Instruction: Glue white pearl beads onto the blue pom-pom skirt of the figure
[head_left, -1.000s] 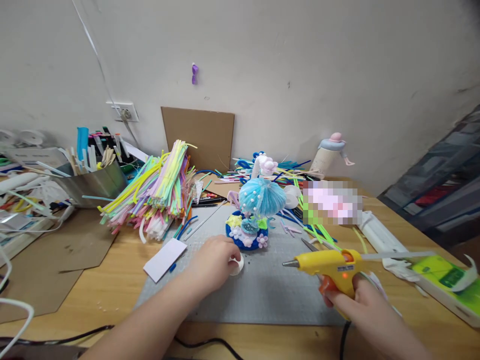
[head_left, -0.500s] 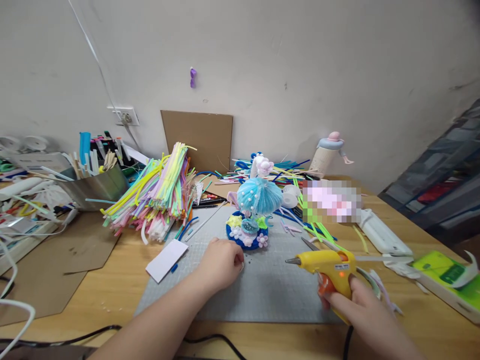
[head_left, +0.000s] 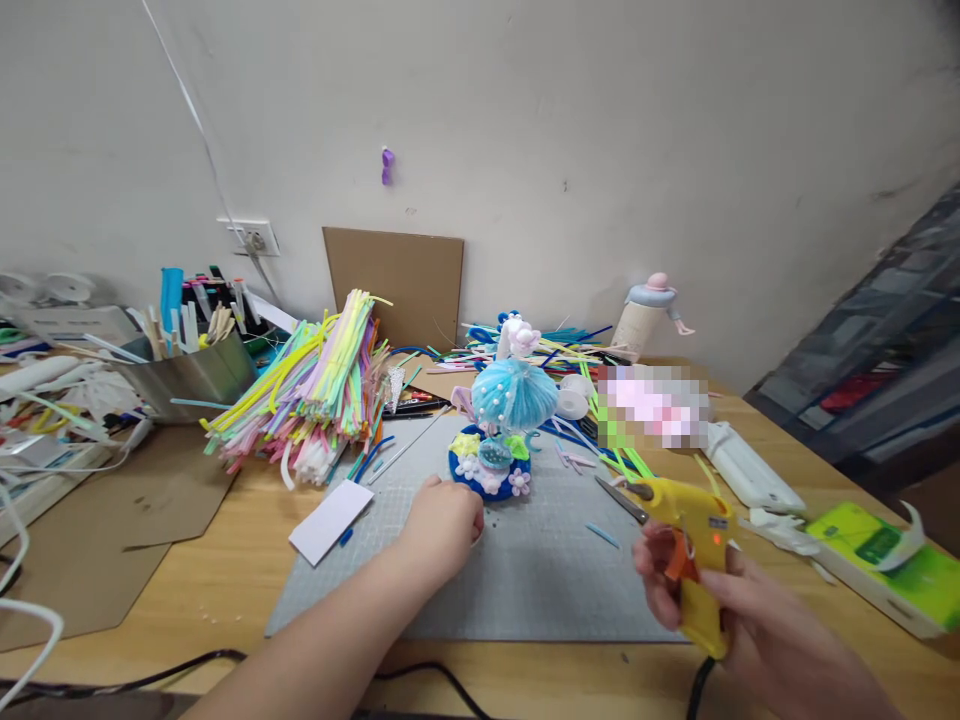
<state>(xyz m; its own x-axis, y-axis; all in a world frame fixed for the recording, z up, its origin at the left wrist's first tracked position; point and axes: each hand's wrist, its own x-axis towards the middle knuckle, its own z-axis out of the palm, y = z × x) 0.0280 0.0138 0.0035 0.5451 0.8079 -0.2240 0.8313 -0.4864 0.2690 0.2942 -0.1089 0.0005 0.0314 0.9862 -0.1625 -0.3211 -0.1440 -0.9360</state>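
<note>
My left hand (head_left: 444,522) rests on the grey cutting mat (head_left: 525,590) with its fingers curled shut; the small white round piece it was touching is now hidden inside them. Just beyond it stands a pipe-cleaner ornament (head_left: 514,395), a light blue fuzzy dome with pearls on a dark blue base with little flowers. My right hand (head_left: 750,620) grips a yellow hot glue gun (head_left: 694,555) at the mat's right edge, its nozzle pointing away toward the scissors (head_left: 619,498). The gun's orange light is on.
A big pile of pastel pipe cleaners (head_left: 315,385) lies left of the ornament, and a white card (head_left: 331,520) sits at the mat's left corner. A metal tub of tools (head_left: 187,365) stands far left, a green box (head_left: 885,565) far right. Cables run along the table's near edge (head_left: 420,680).
My right hand pulled the glue gun back toward me and turned its nozzle from pointing left to pointing away. My left hand closed over the small white round piece.
</note>
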